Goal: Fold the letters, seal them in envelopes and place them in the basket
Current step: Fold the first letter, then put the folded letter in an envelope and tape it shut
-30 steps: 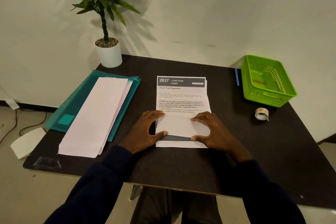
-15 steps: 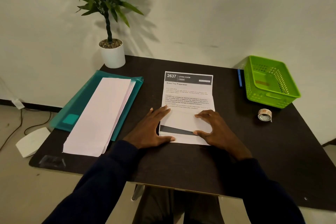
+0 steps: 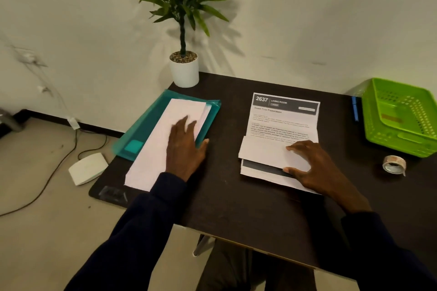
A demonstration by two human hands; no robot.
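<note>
Judging by how things lie, the task is in its early stage: 1 letter (image 3: 281, 123) is partly folded and nothing sealed shows anywhere. The letter lies on the dark table (image 3: 236, 196), in front of the person and a little to the right, its printed heading at the far end. Its near part is turned up over the text as 1 flap. The right hand (image 3: 314, 168) rests on that flap, fingers (image 3: 298, 149) straight and spread, thumb apart at the near edge, pressing the paper flat and pinching nothing. Below the flap a dark printed band and a white edge show; whether that is a 2nd sheet I cannot tell.

The left hand (image 3: 184, 146) lies flat on the pile of envelopes (image 3: 153, 160), which sits on a teal folder (image 3: 144, 130) at the table's left side. Its fingers look straight and slightly spread, though blur hides whether any has caught an envelope's edge.

The green basket (image 3: 402, 146) stands at the far right, well apart from the letter. No envelope can be made out in it; a small brownish patch inside is too unclear to name. A tape roll (image 3: 393, 164) lies just in front of it.

Left to do, as I read it: finish the fold, slip the letter into an envelope, seal it, drop it in the basket, then repeat for any others.
</note>
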